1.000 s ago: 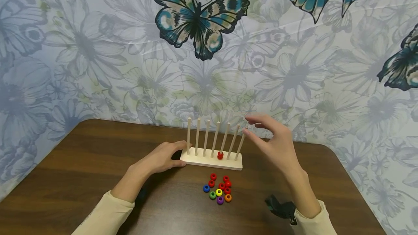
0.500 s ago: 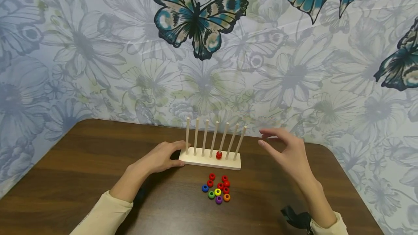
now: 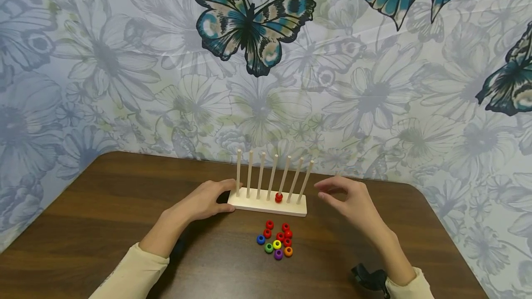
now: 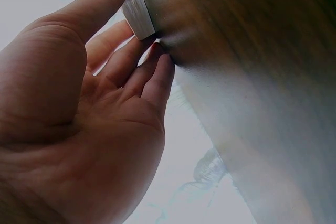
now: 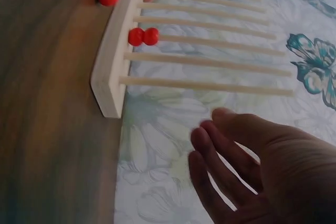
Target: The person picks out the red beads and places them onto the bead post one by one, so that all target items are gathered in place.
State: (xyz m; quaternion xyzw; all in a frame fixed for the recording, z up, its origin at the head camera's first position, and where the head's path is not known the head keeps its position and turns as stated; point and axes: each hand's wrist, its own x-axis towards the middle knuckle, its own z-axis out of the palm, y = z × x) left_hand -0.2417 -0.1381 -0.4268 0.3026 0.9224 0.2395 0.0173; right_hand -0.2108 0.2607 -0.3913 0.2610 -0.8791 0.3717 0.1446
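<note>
The bench (image 3: 112,206) runs out the bottom of the head view, and on it there's a wooden peg rack (image 3: 257,205), left end pinched by the left hand (image 3: 206,200), some fingertips hidden behind it. The right hand (image 3: 353,200) is just past the other end, a bit apart, fingers loosely curved around nothing. Two red beads (image 3: 279,198) sit low on the fifth peg (image 3: 284,176) from the left, and the loose beads (image 3: 280,237) lie in front, a few clipped in the right wrist view.
</note>
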